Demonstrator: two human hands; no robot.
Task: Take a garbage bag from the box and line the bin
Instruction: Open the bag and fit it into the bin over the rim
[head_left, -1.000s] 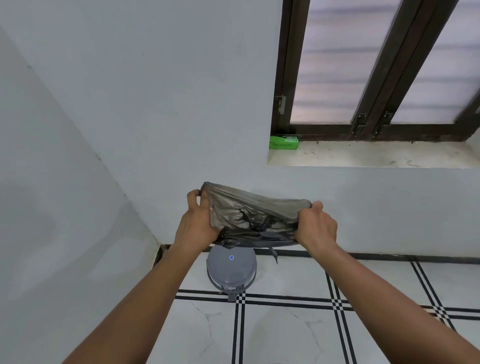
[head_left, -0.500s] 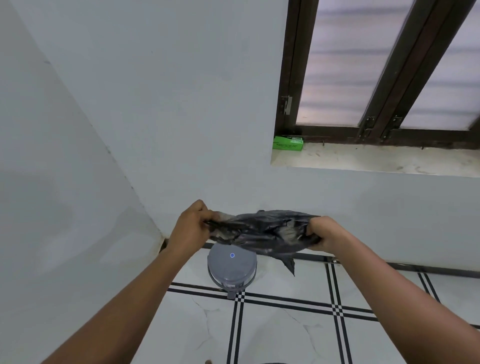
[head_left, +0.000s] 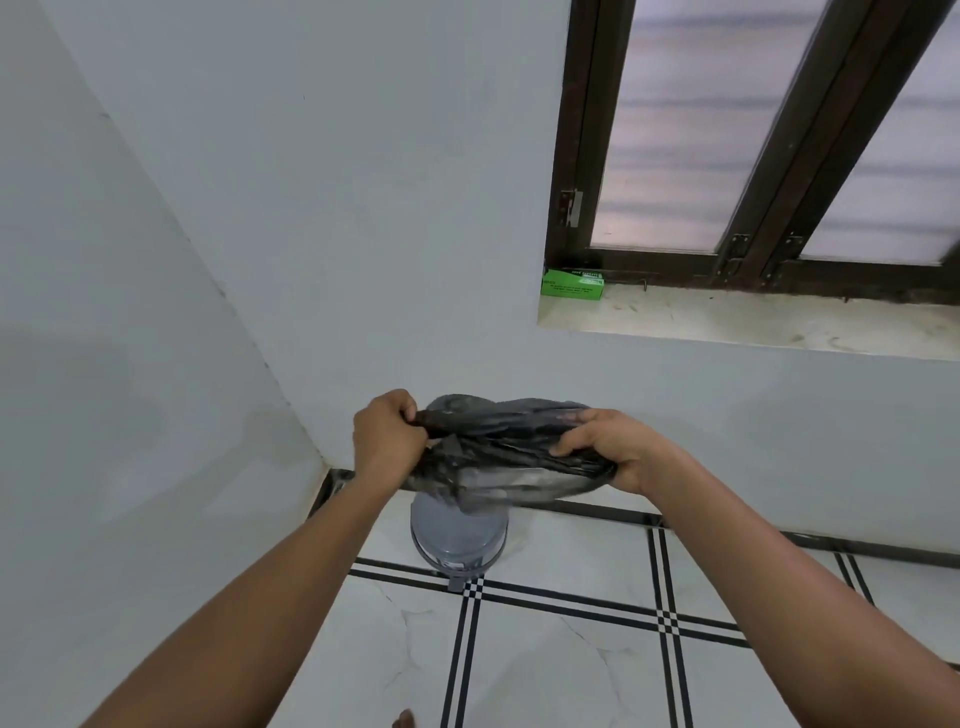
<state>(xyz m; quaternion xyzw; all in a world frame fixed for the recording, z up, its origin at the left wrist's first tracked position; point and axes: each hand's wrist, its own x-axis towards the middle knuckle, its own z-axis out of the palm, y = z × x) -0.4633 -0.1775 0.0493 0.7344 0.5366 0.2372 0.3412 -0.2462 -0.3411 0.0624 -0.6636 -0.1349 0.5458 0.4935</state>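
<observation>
A crumpled dark grey garbage bag (head_left: 506, 441) hangs stretched between my two hands at mid-frame. My left hand (head_left: 387, 436) grips its left end, fingers curled round the bunched plastic. My right hand (head_left: 608, 447) grips the right end the same way. Below and just behind the bag stands the grey round bin (head_left: 457, 540) on the floor in the room's corner; the bag hides its top. The green garbage bag box (head_left: 571, 284) lies on the window sill at the left end, far above the bin.
White walls meet in a corner behind the bin. A stone window sill (head_left: 753, 322) juts out at upper right under a dark-framed window (head_left: 753, 156). The floor (head_left: 571, 654) is white tile with black lines. A toe (head_left: 402, 719) shows at the bottom edge.
Both hands have lowered the bag from a spread, raised hold and bunched it up; it now hangs over the bin's top, hiding the lid's blue light.
</observation>
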